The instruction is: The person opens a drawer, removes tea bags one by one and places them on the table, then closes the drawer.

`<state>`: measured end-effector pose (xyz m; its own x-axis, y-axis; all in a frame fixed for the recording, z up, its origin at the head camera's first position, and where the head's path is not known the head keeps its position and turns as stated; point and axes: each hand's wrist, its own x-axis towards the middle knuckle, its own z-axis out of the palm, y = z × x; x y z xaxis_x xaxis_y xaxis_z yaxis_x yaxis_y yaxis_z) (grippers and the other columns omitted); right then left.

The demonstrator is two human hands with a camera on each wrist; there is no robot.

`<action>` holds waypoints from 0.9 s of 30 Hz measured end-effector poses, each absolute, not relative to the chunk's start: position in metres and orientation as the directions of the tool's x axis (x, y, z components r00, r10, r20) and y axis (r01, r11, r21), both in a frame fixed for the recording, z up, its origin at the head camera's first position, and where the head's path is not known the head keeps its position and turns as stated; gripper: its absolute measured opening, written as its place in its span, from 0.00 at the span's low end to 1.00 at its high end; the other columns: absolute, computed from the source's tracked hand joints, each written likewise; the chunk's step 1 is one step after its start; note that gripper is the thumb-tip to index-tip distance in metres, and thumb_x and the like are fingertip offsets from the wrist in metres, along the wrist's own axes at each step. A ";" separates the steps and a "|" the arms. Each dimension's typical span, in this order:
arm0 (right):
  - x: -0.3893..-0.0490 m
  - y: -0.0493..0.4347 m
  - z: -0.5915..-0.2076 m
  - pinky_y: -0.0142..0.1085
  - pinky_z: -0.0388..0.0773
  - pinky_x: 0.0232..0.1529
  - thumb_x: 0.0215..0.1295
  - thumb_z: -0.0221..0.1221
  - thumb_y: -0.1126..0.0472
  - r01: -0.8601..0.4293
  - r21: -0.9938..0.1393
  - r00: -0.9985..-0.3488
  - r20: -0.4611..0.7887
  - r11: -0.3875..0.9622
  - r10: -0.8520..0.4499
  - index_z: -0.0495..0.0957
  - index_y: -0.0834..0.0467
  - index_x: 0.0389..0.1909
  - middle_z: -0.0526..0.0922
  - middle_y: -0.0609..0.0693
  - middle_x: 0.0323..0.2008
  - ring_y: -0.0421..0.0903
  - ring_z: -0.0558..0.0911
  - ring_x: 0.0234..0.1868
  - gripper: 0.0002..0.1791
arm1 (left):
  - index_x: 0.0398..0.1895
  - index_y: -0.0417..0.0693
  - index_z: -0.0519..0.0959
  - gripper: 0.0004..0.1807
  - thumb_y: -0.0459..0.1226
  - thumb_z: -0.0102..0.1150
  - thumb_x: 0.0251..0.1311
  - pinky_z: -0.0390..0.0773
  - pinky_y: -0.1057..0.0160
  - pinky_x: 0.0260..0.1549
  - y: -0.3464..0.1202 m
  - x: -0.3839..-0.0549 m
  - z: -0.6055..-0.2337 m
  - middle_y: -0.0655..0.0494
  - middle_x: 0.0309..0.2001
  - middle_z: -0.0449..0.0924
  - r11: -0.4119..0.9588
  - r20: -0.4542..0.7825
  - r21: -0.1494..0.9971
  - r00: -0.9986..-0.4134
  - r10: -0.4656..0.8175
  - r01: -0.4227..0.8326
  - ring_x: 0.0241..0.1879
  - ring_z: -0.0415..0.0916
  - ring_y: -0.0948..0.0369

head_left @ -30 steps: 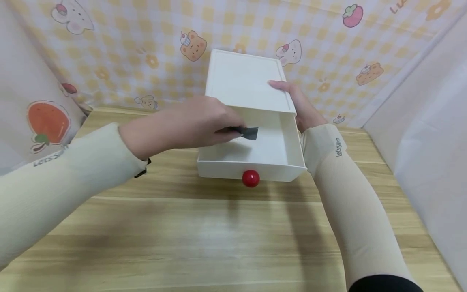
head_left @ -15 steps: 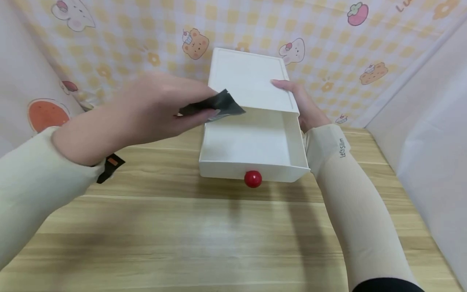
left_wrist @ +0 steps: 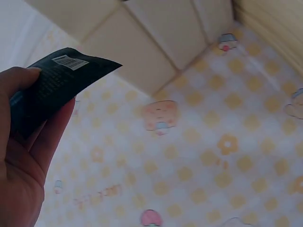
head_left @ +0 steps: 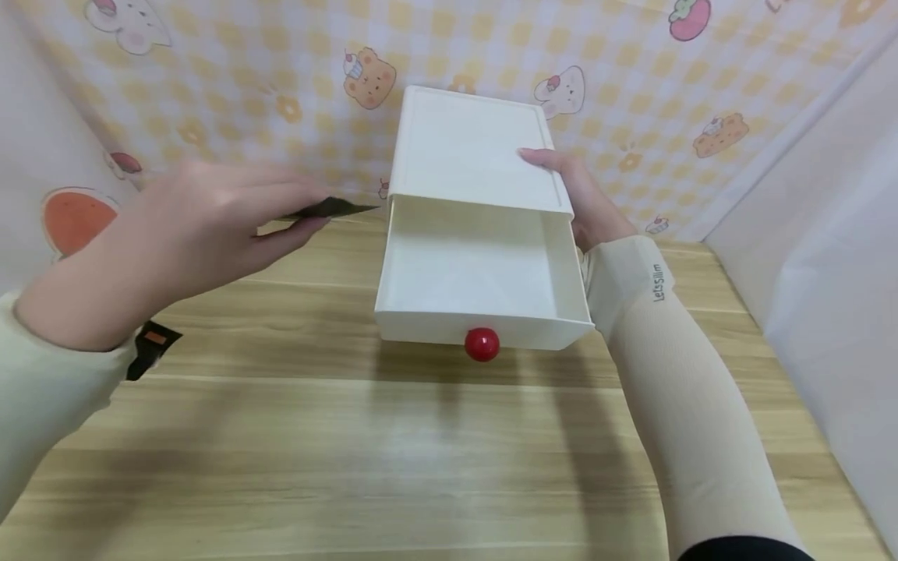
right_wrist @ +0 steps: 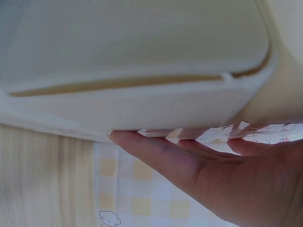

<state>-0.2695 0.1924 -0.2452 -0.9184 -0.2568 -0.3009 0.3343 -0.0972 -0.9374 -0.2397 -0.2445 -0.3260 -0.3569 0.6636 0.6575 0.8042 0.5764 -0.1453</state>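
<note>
My left hand (head_left: 217,222) pinches a small dark sachet (head_left: 333,208) between thumb and fingers, left of a white drawer box (head_left: 470,148). Close up in the left wrist view, the sachet (left_wrist: 52,90) carries a white barcode label. The drawer (head_left: 421,326) is pulled out toward me, with a red round knob (head_left: 482,344) on its front; its visible floor is bare. On the box's right side my right hand (head_left: 585,199) grips it, thumb on the top face. In the right wrist view, the fingers (right_wrist: 161,153) lie along the underside of the box.
A wooden tabletop (head_left: 393,467) lies below, with the box's shadow on it. Behind hangs a yellow-checked cloth (head_left: 245,101) with cartoon prints. White sheets (head_left: 842,257) stand at both sides. A dark piece with an orange patch (head_left: 154,343) shows by my left cuff.
My left hand has moved left, out of the open drawer to beside the box, carrying the sachet. The right hand and the box have stayed nearly in place.
</note>
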 end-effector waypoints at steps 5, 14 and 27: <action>-0.270 0.188 -0.245 0.39 0.87 0.38 0.71 0.54 0.50 0.340 -0.935 -0.916 -0.303 -0.104 -0.262 0.59 0.50 0.75 0.82 0.53 0.51 0.48 0.88 0.41 0.33 | 0.30 0.45 0.78 0.04 0.31 0.64 0.58 0.66 0.63 0.15 -0.193 -0.146 -0.244 0.57 0.21 0.76 0.583 0.628 -0.138 -0.384 0.676 0.801 0.17 0.67 0.65; -0.268 0.183 -0.244 0.39 0.88 0.40 0.70 0.54 0.50 0.335 -0.938 -0.914 -0.298 -0.095 -0.276 0.56 0.48 0.77 0.80 0.54 0.54 0.48 0.88 0.43 0.36 | 0.38 0.43 0.85 0.11 0.26 0.67 0.51 0.65 0.57 0.13 -0.223 -0.146 -0.294 0.50 0.23 0.83 0.742 0.549 -0.080 -0.592 0.590 0.665 0.13 0.71 0.59; -0.268 0.184 -0.245 0.40 0.87 0.40 0.70 0.54 0.50 0.350 -0.931 -0.910 -0.312 -0.102 -0.272 0.57 0.47 0.76 0.79 0.54 0.55 0.49 0.87 0.43 0.35 | 0.57 0.40 0.83 0.21 0.24 0.65 0.58 0.84 0.46 0.32 -0.227 -0.141 -0.338 0.41 0.44 0.88 0.846 0.251 0.035 -0.824 0.508 0.532 0.39 0.86 0.44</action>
<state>-0.2681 0.1838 -0.2449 -0.9103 -0.2717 -0.3122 0.3498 -0.1021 -0.9312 -0.1415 -0.2266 -0.3378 -0.8241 0.5079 0.2509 0.5321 0.8460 0.0351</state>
